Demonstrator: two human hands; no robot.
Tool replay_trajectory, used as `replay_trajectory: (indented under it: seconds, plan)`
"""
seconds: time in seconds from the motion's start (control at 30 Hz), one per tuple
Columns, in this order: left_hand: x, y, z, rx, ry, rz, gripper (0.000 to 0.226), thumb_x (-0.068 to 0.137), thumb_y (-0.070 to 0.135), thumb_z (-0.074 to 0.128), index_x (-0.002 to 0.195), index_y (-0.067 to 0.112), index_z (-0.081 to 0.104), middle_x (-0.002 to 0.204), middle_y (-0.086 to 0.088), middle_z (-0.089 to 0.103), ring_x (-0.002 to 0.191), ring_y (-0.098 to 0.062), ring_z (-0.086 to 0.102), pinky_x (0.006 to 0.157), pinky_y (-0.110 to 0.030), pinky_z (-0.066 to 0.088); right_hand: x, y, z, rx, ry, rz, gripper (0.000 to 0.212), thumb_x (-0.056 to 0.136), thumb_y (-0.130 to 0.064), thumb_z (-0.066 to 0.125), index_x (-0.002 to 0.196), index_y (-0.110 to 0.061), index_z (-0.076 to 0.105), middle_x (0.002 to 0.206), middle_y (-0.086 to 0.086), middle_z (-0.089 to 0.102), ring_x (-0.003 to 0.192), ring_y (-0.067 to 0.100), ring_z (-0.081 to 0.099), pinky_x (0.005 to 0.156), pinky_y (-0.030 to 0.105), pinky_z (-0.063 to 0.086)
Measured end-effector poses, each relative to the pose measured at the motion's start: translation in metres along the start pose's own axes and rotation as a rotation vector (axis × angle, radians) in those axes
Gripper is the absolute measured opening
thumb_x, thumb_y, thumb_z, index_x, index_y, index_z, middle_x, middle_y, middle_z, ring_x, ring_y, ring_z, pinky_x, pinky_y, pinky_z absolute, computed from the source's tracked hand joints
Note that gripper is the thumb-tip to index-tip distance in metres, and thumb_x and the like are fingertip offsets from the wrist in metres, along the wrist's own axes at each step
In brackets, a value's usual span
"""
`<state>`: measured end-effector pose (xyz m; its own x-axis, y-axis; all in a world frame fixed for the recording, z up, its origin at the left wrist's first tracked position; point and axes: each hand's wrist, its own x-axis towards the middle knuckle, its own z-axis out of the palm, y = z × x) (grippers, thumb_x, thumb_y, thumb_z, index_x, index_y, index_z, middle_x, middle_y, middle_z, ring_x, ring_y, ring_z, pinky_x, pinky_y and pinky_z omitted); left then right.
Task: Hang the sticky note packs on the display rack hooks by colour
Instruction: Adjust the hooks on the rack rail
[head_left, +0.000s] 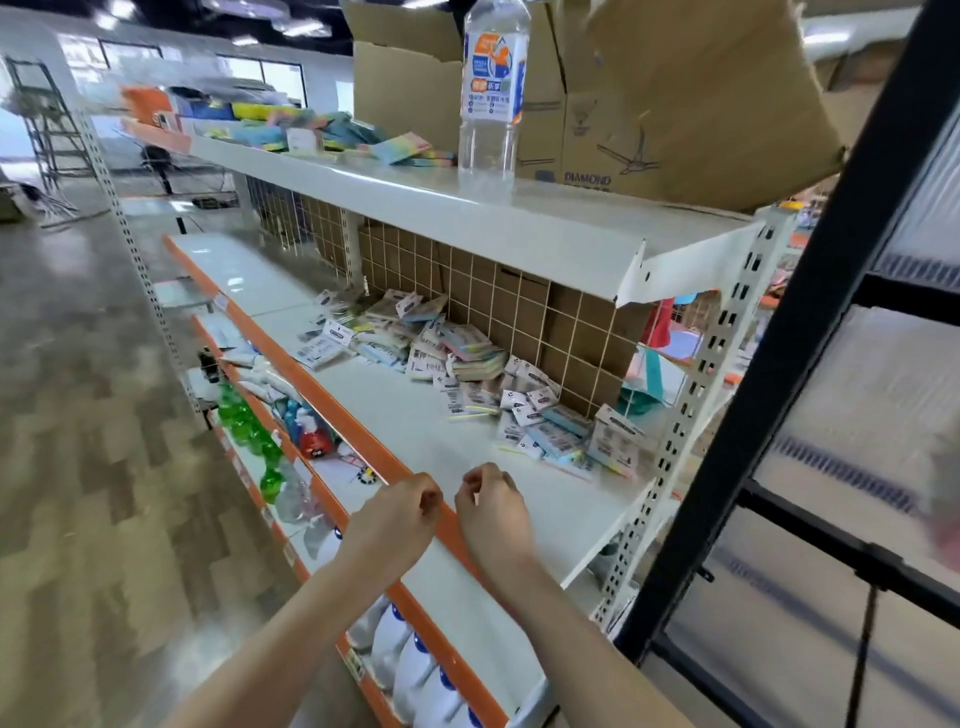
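Above the orange front edge of the white metal shelf (415, 415), the left hand (400, 512) and right hand (491, 501) hover close together, each with fingers curled and holding nothing. The pastel sticky note packs (467, 364) lie heaped further back, against the white wire grid panel (519, 291).

a: where were the hands?
b: both hung over the orange front edge (363, 441) of the middle shelf (415, 431), the left hand (397, 512) and right hand (491, 501) close together, fingers curled, nothing visibly held.
a: and the sticky note packs (467, 364)?
b: heaped at the back against the wire grid (519, 296). a water bottle (491, 93) stood on the top shelf (467, 208) beside cardboard boxes (649, 104).
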<state>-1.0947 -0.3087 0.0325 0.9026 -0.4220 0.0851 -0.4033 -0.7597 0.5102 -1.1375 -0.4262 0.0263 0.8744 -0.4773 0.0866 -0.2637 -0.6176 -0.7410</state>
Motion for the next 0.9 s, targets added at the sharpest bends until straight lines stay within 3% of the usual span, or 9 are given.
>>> replay_trajectory:
  seconds: [0.23,0.33,0.5,0.63,0.77,0.9]
  plan:
    - [0.047,0.005,0.019,-0.059,-0.054,0.035,0.017,0.093,0.023,0.046,0.099,0.022,0.062,0.097,0.002,0.066,0.094,-0.021,0.062,0.08,-0.032,0.048,0.033,0.024,0.002,-0.013,0.053,0.099,0.027,0.095,-0.016,0.045,0.12,-0.01,0.054,0.12,0.011,0.056,0.114,0.027,0.051,0.094,0.035,0.042]
    - [0.071,0.008,0.029,-0.07,-0.096,0.114,0.018,0.094,0.021,0.048,0.104,0.016,0.062,0.102,-0.001,0.066,0.098,-0.022,0.061,0.079,-0.031,0.047,0.05,0.033,0.004,-0.038,0.117,0.136,0.027,0.094,-0.013,0.047,0.12,-0.01,0.054,0.12,0.012,0.055,0.113,0.028,0.051,0.096,0.034,0.04]
    - [0.119,0.006,0.046,-0.069,-0.173,0.207,0.025,0.095,0.021,0.047,0.117,0.015,0.057,0.121,-0.002,0.061,0.113,-0.02,0.057,0.09,-0.032,0.045,0.082,0.044,0.011,-0.114,0.221,0.203,0.032,0.092,-0.011,0.049,0.124,-0.011,0.053,0.127,0.009,0.051,0.117,0.025,0.045,0.097,0.029,0.032]
    - [0.154,0.008,0.058,-0.059,-0.23,0.301,0.03,0.094,0.016,0.047,0.124,0.014,0.051,0.124,-0.007,0.057,0.111,-0.025,0.056,0.086,-0.036,0.047,0.105,0.053,0.012,-0.241,0.258,0.24,0.036,0.091,-0.013,0.049,0.127,-0.009,0.049,0.131,0.01,0.046,0.123,0.028,0.038,0.104,0.031,0.028]
    - [0.178,0.011,0.075,-0.018,-0.277,0.39,0.041,0.09,0.011,0.048,0.131,0.013,0.044,0.133,-0.009,0.048,0.124,-0.025,0.045,0.096,-0.037,0.042,0.121,0.061,0.016,-0.318,0.269,0.303,0.045,0.091,-0.012,0.049,0.134,-0.005,0.04,0.138,0.015,0.039,0.129,0.032,0.034,0.109,0.037,0.03]
    - [0.187,0.008,0.091,0.025,-0.27,0.538,0.049,0.092,0.012,0.047,0.14,0.013,0.036,0.146,-0.004,0.036,0.138,-0.02,0.028,0.109,-0.029,0.027,0.119,0.069,0.02,-0.442,0.233,0.306,0.06,0.091,-0.017,0.051,0.146,-0.015,0.027,0.152,0.007,0.025,0.142,0.027,0.02,0.117,0.034,0.014]
